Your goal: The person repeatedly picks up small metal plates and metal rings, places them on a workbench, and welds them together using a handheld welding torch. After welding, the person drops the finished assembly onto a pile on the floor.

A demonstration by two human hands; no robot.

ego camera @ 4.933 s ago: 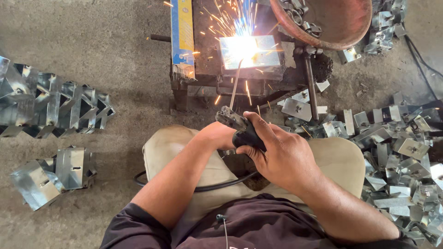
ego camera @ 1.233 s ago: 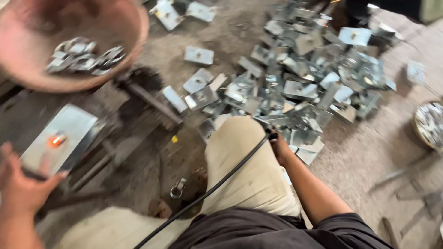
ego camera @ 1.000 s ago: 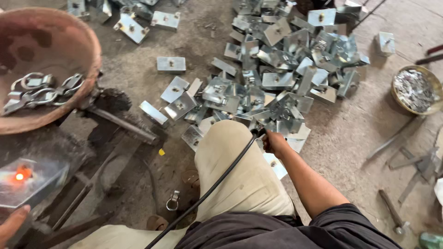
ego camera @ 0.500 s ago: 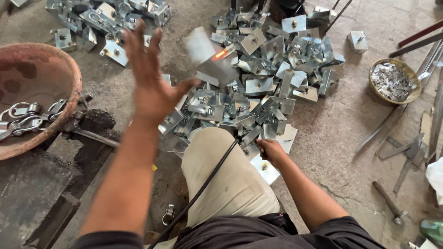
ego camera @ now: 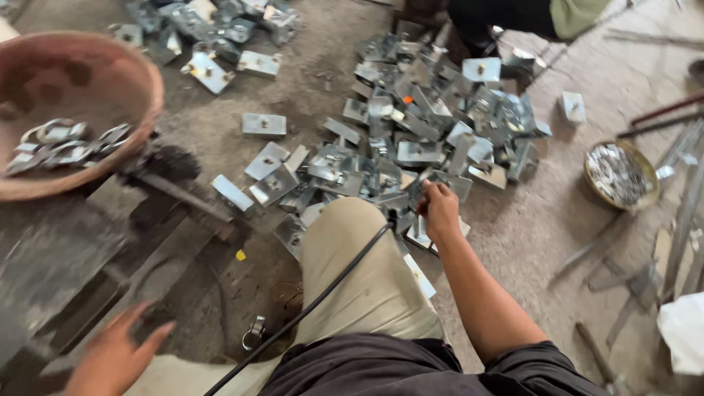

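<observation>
My right hand [ego camera: 440, 209] is stretched forward past my knee [ego camera: 359, 271], fingers closed on the dark handle of a welding holder. Its black cable [ego camera: 323, 301] runs back across my beige trouser leg. The hand rests at the near edge of a pile of shiny folded metal brackets [ego camera: 433, 132] on the floor. At the bottom left my left hand [ego camera: 110, 359] hangs low with fingers spread and nothing in it, just in front of the dark metal workbench [ego camera: 66, 249].
A rust-coloured bowl [ego camera: 147, 81] with several metal rings [ego camera: 66, 139] sits at the left. More brackets [ego camera: 213, 29] lie at the top left. A small dish of metal bits [ego camera: 616, 172], rods [ego camera: 675, 169] and a white cloth [ego camera: 682, 330] are at the right. Another person [ego camera: 528, 15] is at the top.
My left hand was raised over the pile with a bracket in the air beside it; it has dropped to the lower left, empty. The right hand has stayed by the pile.
</observation>
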